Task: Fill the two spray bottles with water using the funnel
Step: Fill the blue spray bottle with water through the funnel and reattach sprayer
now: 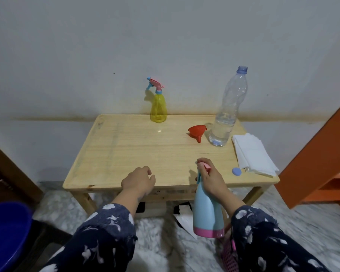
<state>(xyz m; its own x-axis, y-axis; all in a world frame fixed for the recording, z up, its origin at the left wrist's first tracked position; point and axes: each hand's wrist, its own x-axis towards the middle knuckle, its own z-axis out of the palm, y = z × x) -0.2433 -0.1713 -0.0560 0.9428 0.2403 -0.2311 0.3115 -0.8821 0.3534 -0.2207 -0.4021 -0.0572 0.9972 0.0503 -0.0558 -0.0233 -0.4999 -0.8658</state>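
- Now, the tabletop (126, 154) is the place to settle things first: the blue spray bottle (207, 213) hangs in the air in front of the near edge, towards the near right corner, and it should be stood well in from that edge before anything is unscrewed.
- The water bottle (227, 112) stands uncapped near the far right corner, partly full; its blue cap (236, 171) lies by the near right corner, next to a stack of white napkins (253, 154) along the right edge.
- The yellow spray bottle (158, 107) waits at the far edge, middle, with its spray head on.
- The right hand (208, 179) has its grip round the blue bottle's neck and pink spray head; carrying it upright is wise, though I cannot tell whether it holds any liquid.
- The left hand (138, 180) hovers at the near edge, fingers loosely curled and holding nothing; it could steady the body while the right twists the head off.
- The red funnel (197, 132) lies tipped just beside the water bottle, within easy reach for seating in the opened neck.
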